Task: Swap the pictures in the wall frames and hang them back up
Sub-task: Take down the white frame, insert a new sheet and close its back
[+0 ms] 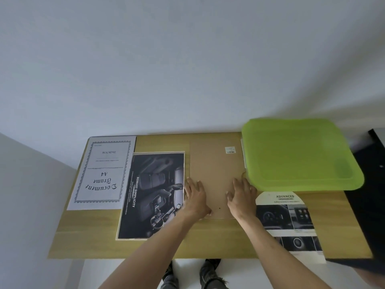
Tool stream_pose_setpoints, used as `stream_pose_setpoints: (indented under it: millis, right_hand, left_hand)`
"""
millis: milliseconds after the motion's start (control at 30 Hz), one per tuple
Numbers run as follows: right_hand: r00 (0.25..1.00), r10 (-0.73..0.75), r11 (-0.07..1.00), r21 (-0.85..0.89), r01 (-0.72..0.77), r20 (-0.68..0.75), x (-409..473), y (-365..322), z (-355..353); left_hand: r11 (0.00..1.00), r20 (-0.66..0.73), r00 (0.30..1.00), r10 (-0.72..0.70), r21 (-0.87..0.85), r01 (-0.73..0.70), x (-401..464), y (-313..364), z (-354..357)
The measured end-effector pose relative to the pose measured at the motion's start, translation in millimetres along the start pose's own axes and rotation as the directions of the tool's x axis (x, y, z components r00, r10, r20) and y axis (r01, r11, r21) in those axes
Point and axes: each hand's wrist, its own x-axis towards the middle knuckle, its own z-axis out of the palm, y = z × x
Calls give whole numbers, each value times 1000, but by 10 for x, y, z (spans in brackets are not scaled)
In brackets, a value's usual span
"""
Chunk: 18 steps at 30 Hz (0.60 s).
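Green plastic lid [300, 155] lies on wooden table [158, 247]; perhaps a bin's.

The lone head camera is looking steeply down, from near, over the table [218, 236] toward the wall [187, 59].

A plain white wall [187, 59] fills the far half of the view, evenly lit by soft, diffuse light with faint shading toward its upper right. A second white surface [31, 195] angles in at the left, darker than the far wall. The tabletop [162, 142] is light yellowish wood grain, its far edge touching the wall. Below its near edge, a white floor [129, 272] shows. A dark object [370, 205] borders the right side.
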Motion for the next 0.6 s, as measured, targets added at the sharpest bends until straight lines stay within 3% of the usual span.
stream_pose_setpoints:
  millis: [267, 433, 600]
  right_hand:
    - [1000, -16, 993, -114, 16, -2, -45, -75, -23]
    - [993, -101, 988, -127, 93, -63, -153, -317, -43]
    - [973, -230, 973, 24, 230, 2, -296, -794, 24]
  left_hand:
    - [999, -10, 999, 31, 39, -30, -2, -46, -87]
    - [985, -218, 965, 148, -54, -163, -79, -337, -329]
    - [973, -378, 907, 188, -53, -224, -190, -894, -645]
